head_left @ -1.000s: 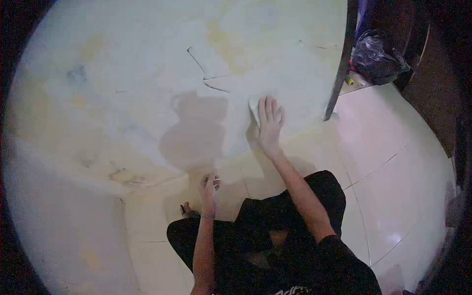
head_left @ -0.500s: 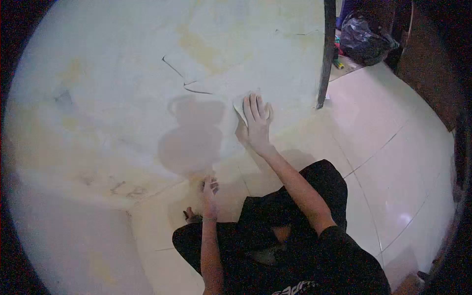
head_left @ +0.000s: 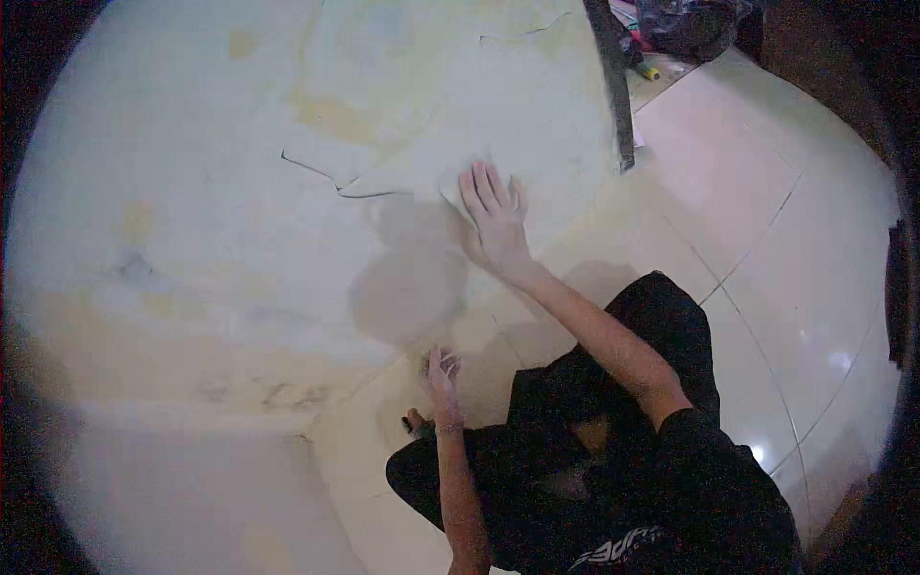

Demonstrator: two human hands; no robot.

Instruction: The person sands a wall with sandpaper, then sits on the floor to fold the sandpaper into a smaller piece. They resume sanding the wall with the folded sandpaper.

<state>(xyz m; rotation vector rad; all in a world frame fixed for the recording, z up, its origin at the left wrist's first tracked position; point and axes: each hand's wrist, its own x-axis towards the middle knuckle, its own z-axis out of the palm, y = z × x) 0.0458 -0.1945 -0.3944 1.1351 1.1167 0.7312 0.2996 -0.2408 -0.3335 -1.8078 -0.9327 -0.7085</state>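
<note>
Stained wall (head_left: 240,192) fills the upper left, tiled floor (head_left: 786,240) at right. Right hand (head_left: 495,225) at centre, fingers spread flat, pressing pale sheet (head_left: 451,195) on the wall. Left hand (head_left: 441,372) at lower centre, can't tell its fingers.

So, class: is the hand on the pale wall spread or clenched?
Spread flat: the right hand lies fingers extended over a small pale sheet on the wall.

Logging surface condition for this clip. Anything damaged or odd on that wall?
Yes. The coating on the wall is cracked and lifting. A jagged edge runs left of the right hand, which lies flat on a pale sheet. Another crack shows near the top. Yellowish stains sit above.
</note>
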